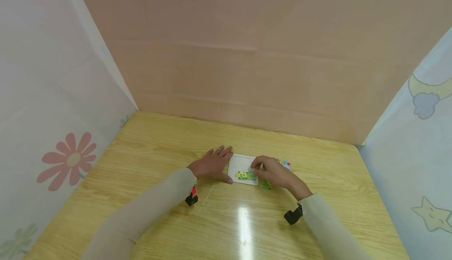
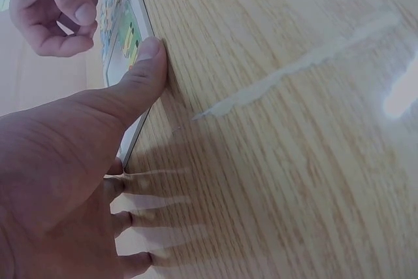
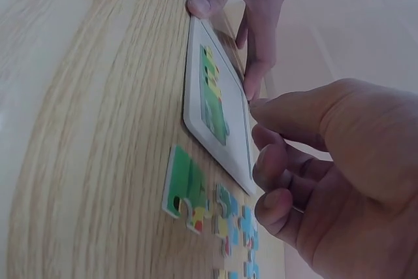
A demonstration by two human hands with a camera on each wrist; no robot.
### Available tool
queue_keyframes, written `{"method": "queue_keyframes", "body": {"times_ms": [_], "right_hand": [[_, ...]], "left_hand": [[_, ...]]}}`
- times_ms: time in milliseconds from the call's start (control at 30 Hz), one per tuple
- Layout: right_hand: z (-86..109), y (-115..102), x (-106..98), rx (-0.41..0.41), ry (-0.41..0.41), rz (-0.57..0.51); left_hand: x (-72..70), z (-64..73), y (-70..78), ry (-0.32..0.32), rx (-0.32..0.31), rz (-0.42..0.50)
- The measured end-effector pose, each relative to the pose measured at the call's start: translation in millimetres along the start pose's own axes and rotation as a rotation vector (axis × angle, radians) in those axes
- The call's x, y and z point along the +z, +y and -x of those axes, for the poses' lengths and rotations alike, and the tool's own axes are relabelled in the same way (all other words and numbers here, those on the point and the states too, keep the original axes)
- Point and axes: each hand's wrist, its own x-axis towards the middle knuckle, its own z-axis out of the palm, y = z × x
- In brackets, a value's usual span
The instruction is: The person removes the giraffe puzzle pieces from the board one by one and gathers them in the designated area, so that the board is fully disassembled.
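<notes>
A white puzzle board [image 1: 241, 160] lies on the table, with a strip of joined green and yellow pieces [image 3: 210, 96] along its near side. My left hand [image 1: 213, 163] rests beside the board's left side, its fingers spread. Its thumb [image 2: 147, 57] touches the board's near left corner. Over the right part of the board is my right hand [image 1: 273, 171], fingers loosely bent and thumb close to them. No piece shows between its fingertips in the wrist views. A loose green puzzle piece [image 3: 186, 184] lies on the table beside the board, below the right hand.
Several more loose puzzle pieces [image 1: 285, 163], some blue, lie right of the board, partly behind the right hand. A pale scratch-like streak [image 2: 281, 76] marks the wooden table [image 1: 169, 146]. A brown panel [image 1: 229, 75] rises at the back, with printed cloths at both sides.
</notes>
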Motion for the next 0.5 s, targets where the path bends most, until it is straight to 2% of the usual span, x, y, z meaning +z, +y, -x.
{"method": "queue_keyframes", "body": {"times_ms": [300, 500], "right_hand": [[-10.0, -7.8, 7.8, 0.009, -0.065, 0.003], [-16.1, -11.7, 15.7, -0.007, -0.046, 0.067]], "left_hand": [[1.6, 0.2, 0.1, 0.016, -0.009, 0.021], [1.7, 0.8, -0.2, 0.014, -0.005, 0.029]]}}
